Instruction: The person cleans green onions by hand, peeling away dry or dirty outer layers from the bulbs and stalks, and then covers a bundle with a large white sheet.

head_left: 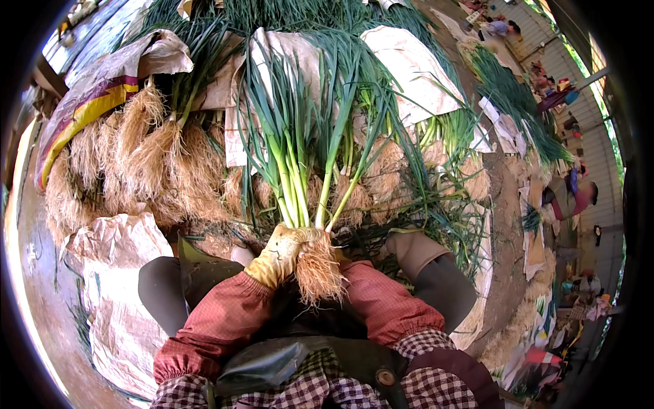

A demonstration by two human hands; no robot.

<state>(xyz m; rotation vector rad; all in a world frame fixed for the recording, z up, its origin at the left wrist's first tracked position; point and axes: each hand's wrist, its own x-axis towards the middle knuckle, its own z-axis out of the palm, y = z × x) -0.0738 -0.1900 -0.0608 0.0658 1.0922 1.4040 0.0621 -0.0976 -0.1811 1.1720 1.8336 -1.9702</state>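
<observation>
A bunch of green onions (pixel 293 174) stands in front of me, its leaves fanning away from me and its pale stalks coming together at the bottom. My left hand (pixel 281 253), in a yellowish work glove, is closed around the lower stalks just above the roots. Tangled light-brown roots (pixel 320 274) hang below the glove, toward my lap. My right forearm, in a red sleeve (pixel 392 300), reaches in to the same spot. Behind the roots, my right hand (pixel 340 255) shows only a sliver of glove; its fingers are hidden.
Piled green onions (pixel 197 160) lie ahead with roots facing me. Pale sacks (pixel 412 71) and a purple-and-yellow-striped sack (pixel 112 95) cover parts of the pile. A crumpled sack (pixel 122 300) lies at my left. Loose leaves (pixel 446 228) litter the right side; other people (pixel 575 198) sit farther right.
</observation>
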